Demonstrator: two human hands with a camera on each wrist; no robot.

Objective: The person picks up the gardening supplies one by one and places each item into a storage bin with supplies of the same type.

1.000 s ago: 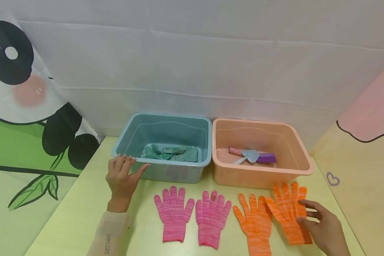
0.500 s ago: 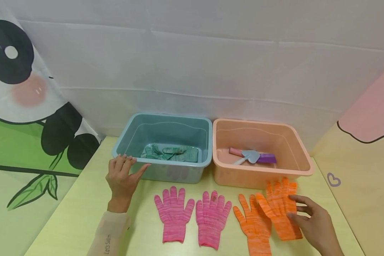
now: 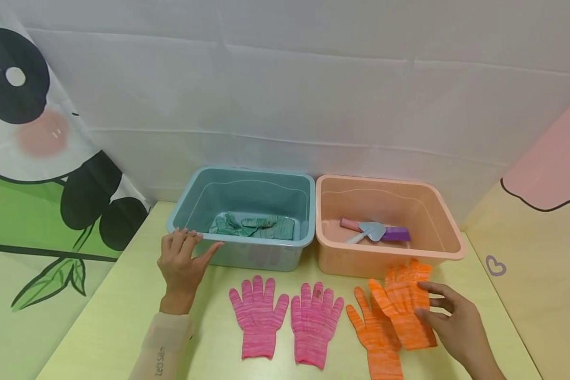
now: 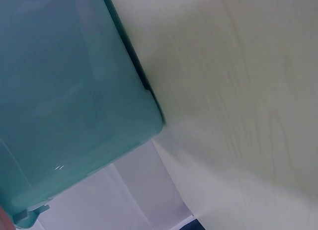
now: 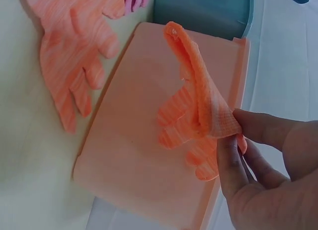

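1. the blue bin [image 3: 285,258] and peach bin [image 3: 356,264] stand side by side near the worktop's [image 3: 100,343] back edge, probably so the pink gloves [image 3: 258,322] can lie flat in front.
2. the left hand [image 3: 182,266] rests on the blue bin's front-left rim, thumb spread wide, perhaps steadying it.
3. the right hand [image 3: 456,324], towards the worktop's right edge, pinches the raised orange glove [image 3: 405,311] by its side, so the knit hangs loose.
4. that glove overlaps the flat orange glove [image 3: 379,353], before the peach bin: pale-streaked, cuff gaping, fingers drooping.
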